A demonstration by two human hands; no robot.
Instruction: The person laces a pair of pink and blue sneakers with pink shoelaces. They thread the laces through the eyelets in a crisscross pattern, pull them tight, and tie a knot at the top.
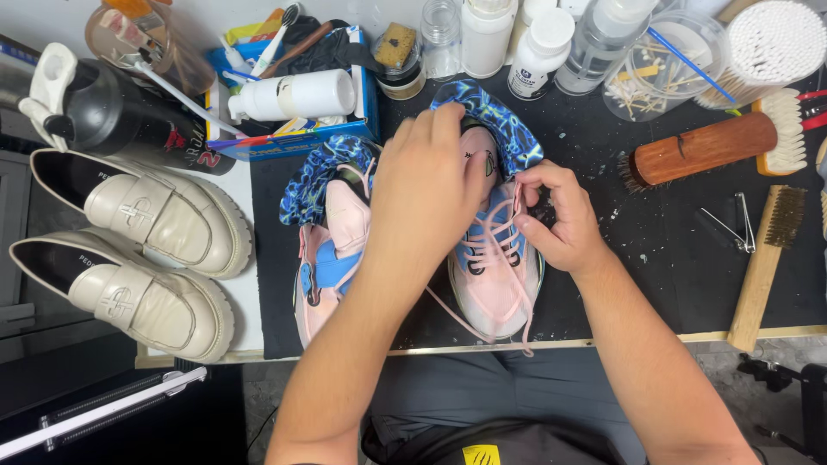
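Two pink sneakers with blue patterned collars stand toe-toward-me on a black mat. My left hand rests over the tongue and collar of the right-hand sneaker, covering its top. My right hand pinches that sneaker's pink lace near the upper eyelets. A loose end of the lace hangs past the toe over the table's front edge. The left-hand sneaker stands beside it, untouched, partly hidden by my left forearm.
A pair of cream loafers sits at the left. A black bottle, a blue box of brushes and a white bottle lie behind. Clear and white bottles, cotton swabs and wooden brushes line the back and right.
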